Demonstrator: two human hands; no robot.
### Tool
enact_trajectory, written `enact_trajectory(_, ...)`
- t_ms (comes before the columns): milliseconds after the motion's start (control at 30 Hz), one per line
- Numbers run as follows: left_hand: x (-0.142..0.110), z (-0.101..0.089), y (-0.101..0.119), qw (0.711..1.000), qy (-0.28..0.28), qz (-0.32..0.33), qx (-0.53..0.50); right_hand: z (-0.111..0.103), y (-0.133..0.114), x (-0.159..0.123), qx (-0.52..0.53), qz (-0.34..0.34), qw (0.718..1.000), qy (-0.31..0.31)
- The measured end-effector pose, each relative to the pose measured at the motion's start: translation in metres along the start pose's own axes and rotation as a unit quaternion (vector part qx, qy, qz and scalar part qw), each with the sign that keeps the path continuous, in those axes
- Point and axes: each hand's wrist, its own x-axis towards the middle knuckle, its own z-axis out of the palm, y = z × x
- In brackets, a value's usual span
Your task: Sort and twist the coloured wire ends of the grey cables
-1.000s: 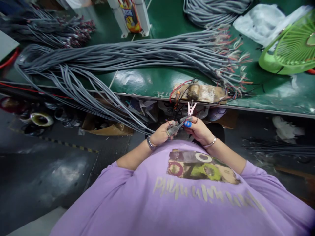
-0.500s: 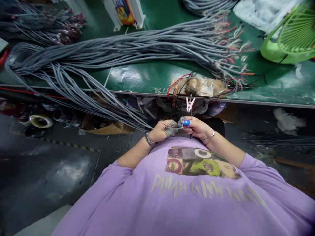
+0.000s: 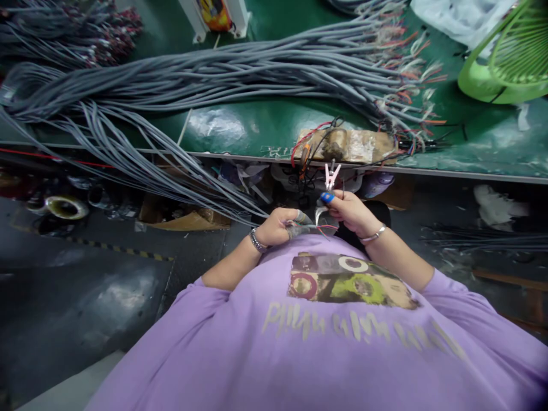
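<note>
My left hand [image 3: 277, 226], with worn grey coverings on its fingertips, is closed around the end of a grey cable [image 3: 309, 226]. Thin coloured wires [image 3: 327, 228] fan out of that end to the right, in front of my shirt. A tuft of white strands [image 3: 319, 214] rises from the cable end towards my right hand [image 3: 353, 214]. That hand has blue wrapping on one digit and its fingers are pinched together at the tuft's upper end. Just above it, a pink clothespin [image 3: 331, 177] sits at the bench edge below a taped cardboard block [image 3: 359, 146].
A long bundle of grey cables [image 3: 214, 80] with stripped ends lies across the green bench [image 3: 218, 127] and trails over its edge towards my left hand. A green fan [image 3: 483, 83] and a plastic bag [image 3: 464, 20] are at the right. Beneath stands a cardboard box [image 3: 184, 220].
My right hand has moved up and away from the cable end, with the white strands now drawn upward. The coloured wires are exposed. My left hand has stayed nearly in place.
</note>
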Motion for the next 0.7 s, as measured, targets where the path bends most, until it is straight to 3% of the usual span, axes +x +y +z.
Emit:
enact_trajectory(167, 0.000, -0.002, -0.002, 0.998, 0.035, -0.039, -0.047, -0.025, -0.014, -0.021, -0.059, -0.021, 0.989, -0.132)
enact_trajectory(267, 0.003, -0.001, -0.002, 0.999, 0.022, -0.035, -0.031, -0.021, -0.023, -0.033, -0.133, -0.046, 0.973, -0.181)
enact_trajectory(367, 0.007, 0.000, -0.003, 0.999, 0.006, -0.031, -0.025, -0.007, -0.026, -0.034, -0.148, -0.030, 0.966, -0.209)
enact_trajectory(433, 0.006, 0.000, -0.003, 0.999, -0.005, -0.035, -0.035, 0.000, -0.023, -0.028, -0.135, -0.014, 0.974, -0.183)
enact_trajectory(533, 0.002, -0.001, -0.004, 0.996, -0.012, -0.045, -0.076, 0.001, -0.012, -0.014, -0.126, -0.033, 0.989, -0.067)
enact_trajectory(633, -0.004, -0.003, -0.009, 0.987, 0.027, -0.067, -0.146, -0.008, 0.000, -0.007, -0.107, -0.080, 0.990, 0.049)
enact_trajectory(700, -0.006, -0.004, -0.014, 0.977, 0.071, -0.074, -0.188, -0.012, 0.003, -0.012, -0.075, -0.113, 0.990, 0.045)
